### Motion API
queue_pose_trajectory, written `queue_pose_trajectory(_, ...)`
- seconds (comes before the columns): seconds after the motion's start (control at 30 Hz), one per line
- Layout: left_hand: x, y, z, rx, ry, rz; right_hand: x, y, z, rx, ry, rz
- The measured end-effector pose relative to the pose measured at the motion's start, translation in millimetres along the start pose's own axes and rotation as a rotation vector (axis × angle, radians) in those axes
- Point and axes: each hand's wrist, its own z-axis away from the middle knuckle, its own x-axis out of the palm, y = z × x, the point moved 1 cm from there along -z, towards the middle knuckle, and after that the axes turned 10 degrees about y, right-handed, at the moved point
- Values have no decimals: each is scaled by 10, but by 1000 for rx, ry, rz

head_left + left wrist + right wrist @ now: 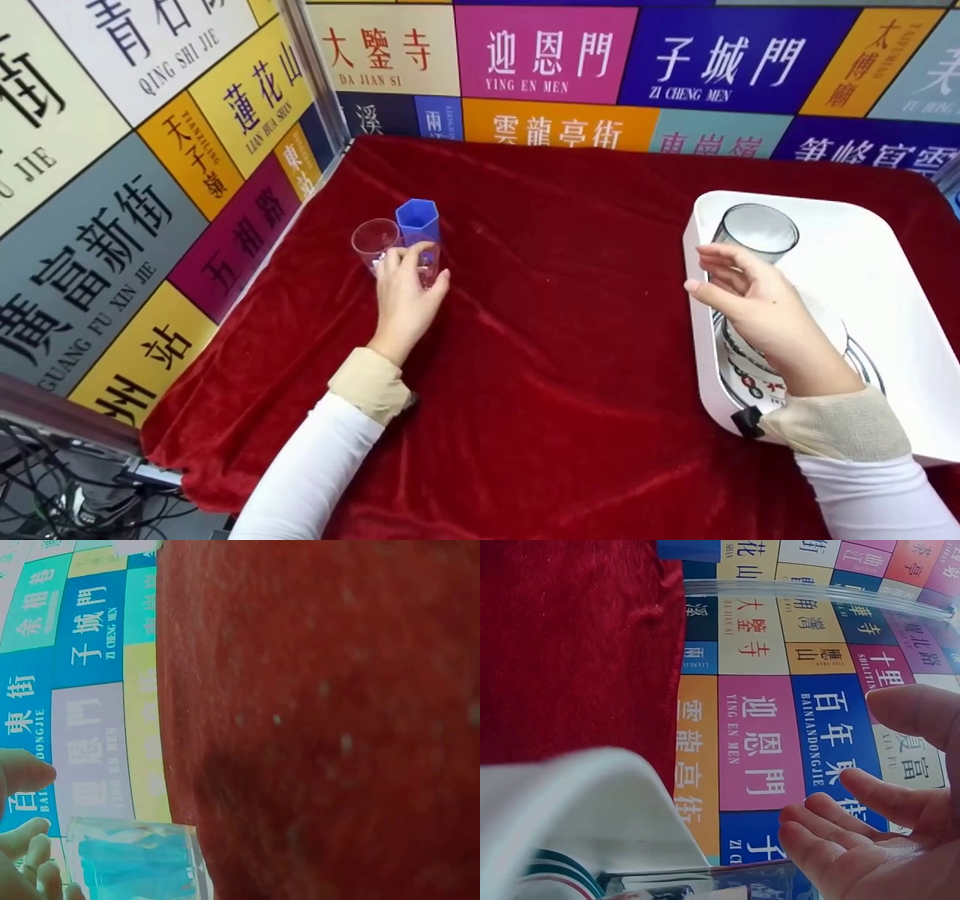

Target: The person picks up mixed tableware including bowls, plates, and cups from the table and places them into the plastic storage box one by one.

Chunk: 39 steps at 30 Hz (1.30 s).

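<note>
My left hand [409, 289] is close over a clear cup [375, 238] and a blue hexagonal cup [418, 216] on the red cloth. Its fingers overlap both in the head view. Seen from the left wrist, the thumb and fingertips stand apart beside a clear cup with blue showing through [135, 862]. Over the left side of a white tray [892, 300], my right hand [772, 315] hangs with relaxed fingers and nothing in its grasp. A grey-tinted glass [757, 229] stands in the tray beyond it. Partly hidden beneath that hand is a white patterned bowl [825, 322] on a ringed plate [868, 367].
Dark red cloth [562, 360] covers the table, with wrinkles across it. Panels of coloured signs [547, 52] rise behind and on the left. Cables [67, 487] lie below the table's left front corner.
</note>
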Motion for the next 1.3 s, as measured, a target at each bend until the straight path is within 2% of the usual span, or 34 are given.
queue_pose_trajectory(0.27,2,-58,-37,-88,5,-21,9,22,26,-8,1,5)
queue_pose_trajectory(0.5,1,-100,-70,-99,34,-39,6,55,21,-11,5,11)
queue_pose_trajectory(0.77,21,-142,-111,-92,26,-38,23,82,29,-23,9,-17)
queue_pose_trajectory(1.03,53,-167,-158,-95,-1,-36,36,109,40,-17,10,0)
queue_pose_trajectory(1.3,80,-129,-191,-108,-10,-33,26,114,40,-6,6,2)
